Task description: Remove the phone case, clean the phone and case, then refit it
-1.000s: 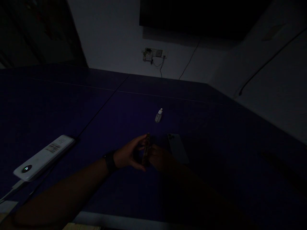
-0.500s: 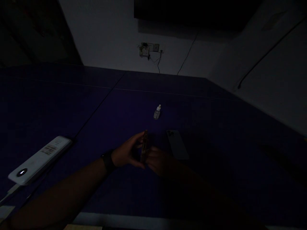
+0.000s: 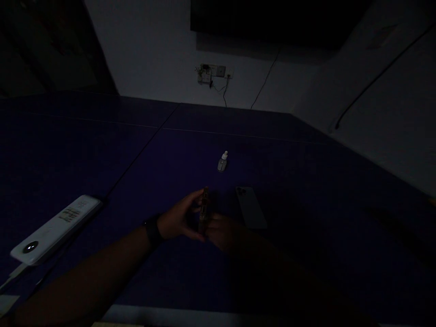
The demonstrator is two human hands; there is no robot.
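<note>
Five items, dimly lit, on a purple bench (image 3: 177,154) and in the hands above it.

White power bank (image 3: 56,229): left of frame, lying slantwise, a pale cable (image 3: 17,271) at its lower end.

Small clear bottle (image 3: 221,164), white top: centre of frame, upright, just beyond the held piece.

Pale phone (image 3: 254,211): right of centre, camera side up, just beside the right hand (image 3: 221,231).

Thin brown case-like piece (image 3: 203,210): centre of frame, raised on edge, narrow side to the viewer; long axis nearly up-and-down the frame, upper end leaning slightly right, towards the bottle.

Left hand (image 3: 175,222), with dark wristband (image 3: 154,230): fingers and thumb part-spread, clasping the piece at top and bottom. Right hand: fingers curled against its right face; too dark to tell whether they grip.
</note>
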